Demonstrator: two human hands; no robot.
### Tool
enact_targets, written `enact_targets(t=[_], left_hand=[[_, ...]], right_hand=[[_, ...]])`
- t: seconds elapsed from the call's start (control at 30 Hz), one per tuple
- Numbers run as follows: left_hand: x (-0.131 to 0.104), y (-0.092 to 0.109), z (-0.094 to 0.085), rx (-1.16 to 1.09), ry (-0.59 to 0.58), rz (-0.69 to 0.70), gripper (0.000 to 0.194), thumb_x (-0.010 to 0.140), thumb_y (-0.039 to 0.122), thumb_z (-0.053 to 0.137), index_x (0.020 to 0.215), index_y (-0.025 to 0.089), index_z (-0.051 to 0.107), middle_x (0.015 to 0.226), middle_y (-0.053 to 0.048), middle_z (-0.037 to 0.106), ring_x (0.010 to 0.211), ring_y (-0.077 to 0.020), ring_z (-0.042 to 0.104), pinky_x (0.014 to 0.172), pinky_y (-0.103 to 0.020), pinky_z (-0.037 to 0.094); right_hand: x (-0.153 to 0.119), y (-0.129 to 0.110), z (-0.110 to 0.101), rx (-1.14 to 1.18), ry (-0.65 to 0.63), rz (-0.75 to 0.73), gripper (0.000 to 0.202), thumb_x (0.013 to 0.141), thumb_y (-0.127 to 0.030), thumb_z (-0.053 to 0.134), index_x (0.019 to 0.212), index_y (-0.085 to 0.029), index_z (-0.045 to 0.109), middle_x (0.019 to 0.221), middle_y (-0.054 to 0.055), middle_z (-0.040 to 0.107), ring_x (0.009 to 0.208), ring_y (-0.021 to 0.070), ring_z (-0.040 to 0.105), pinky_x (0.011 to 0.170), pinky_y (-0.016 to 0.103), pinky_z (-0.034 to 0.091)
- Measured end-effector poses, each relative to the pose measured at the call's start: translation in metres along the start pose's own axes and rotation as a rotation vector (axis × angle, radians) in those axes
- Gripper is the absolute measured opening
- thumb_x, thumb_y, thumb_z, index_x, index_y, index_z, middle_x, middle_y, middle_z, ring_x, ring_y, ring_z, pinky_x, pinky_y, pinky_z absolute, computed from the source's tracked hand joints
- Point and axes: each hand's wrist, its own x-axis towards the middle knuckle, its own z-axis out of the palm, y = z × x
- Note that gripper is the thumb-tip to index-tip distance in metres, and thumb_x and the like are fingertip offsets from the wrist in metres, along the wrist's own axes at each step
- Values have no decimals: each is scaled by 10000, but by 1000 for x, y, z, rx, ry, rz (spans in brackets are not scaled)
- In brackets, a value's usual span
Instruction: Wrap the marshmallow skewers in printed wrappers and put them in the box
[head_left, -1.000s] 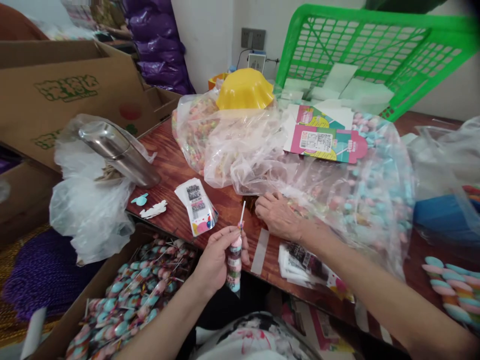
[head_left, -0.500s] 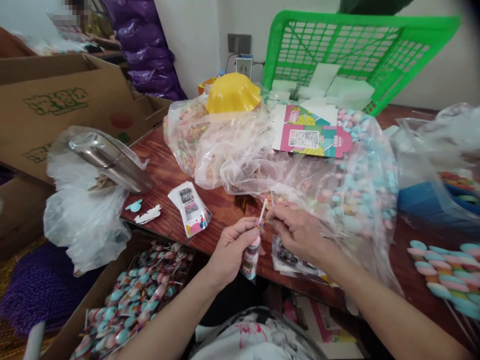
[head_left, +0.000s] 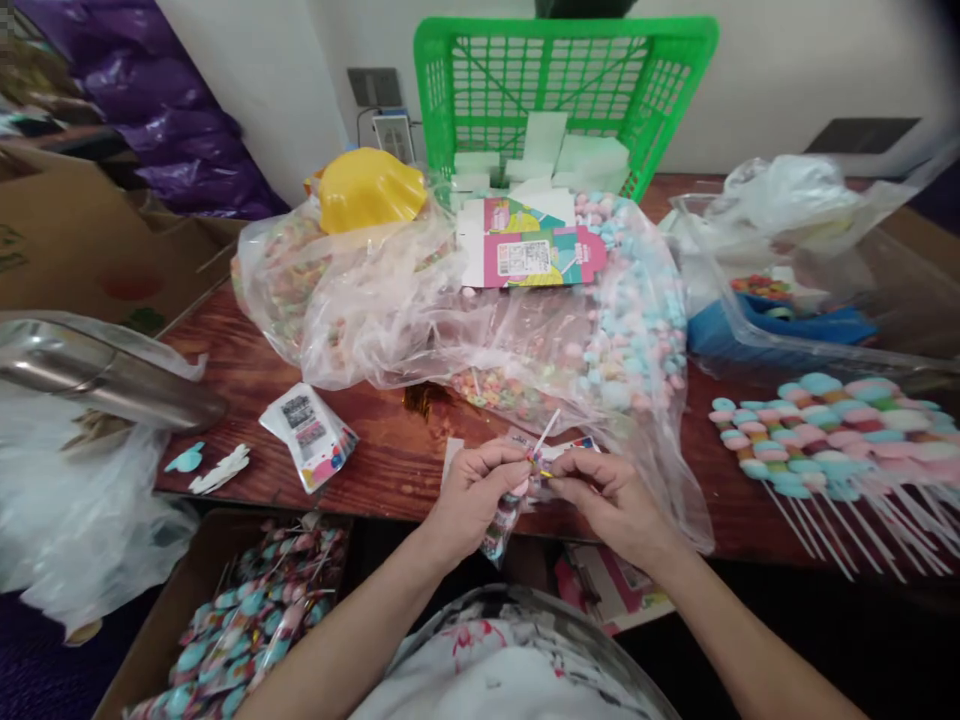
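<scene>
My left hand [head_left: 471, 492] is closed around the neck of a wrapped marshmallow lollipop [head_left: 498, 533], held with its clear wrapper hanging down. The white stick [head_left: 548, 428] points up and to the right. Thumb and forefinger of my right hand [head_left: 616, 498] pinch a thin gold twist tie [head_left: 547, 474] against the gathered wrapper below the stick. Printed packaging [head_left: 576, 446] lies behind my fingers, partly covered. Left of my hands is a stack of printed cards [head_left: 309, 438].
A box of wrapped lollipops [head_left: 240, 610] stands below the table edge. Unwrapped marshmallow sticks [head_left: 832, 440] lie at right. Large candy bags [head_left: 480, 335], a green basket [head_left: 566, 55] and a yellow bowl [head_left: 371, 190] stand behind. A steel flask [head_left: 112, 380] leans at left.
My right hand has come in to the lollipop's neck, and the gold twist tie now shows between my fingers. My left hand keeps its hold. The view has swung right.
</scene>
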Motion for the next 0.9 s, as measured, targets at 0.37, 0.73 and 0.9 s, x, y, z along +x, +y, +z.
enact_targets(t=[0.37,0.73,0.9], left_hand=[[6,-16,34,-40,-14,55,244,727,301,665,563,139,587,566,34,487,541,-60,409,546,-178,360],[1,-20,22,163,-91,176,179,797,329,666,752,166,724,784,-25,628,759,-128,554,743,-249,446],[3,-20,22,254,-83,265,246,802,319,664,630,144,669,674,4,532,667,-102,477,684,-236,396]], right_hand=[[-20,-6,11,-431,368,-445,393,843,-30,471,1153,-204,639,963,90,693,851,173,667,714,292,559],[-14,5,8,-355,359,-491,200,850,-49,494,924,-198,604,762,24,680,683,134,646,626,250,520],[-11,4,-1,-286,212,-445,187,863,-59,494,810,-197,609,713,10,638,669,122,605,630,243,498]])
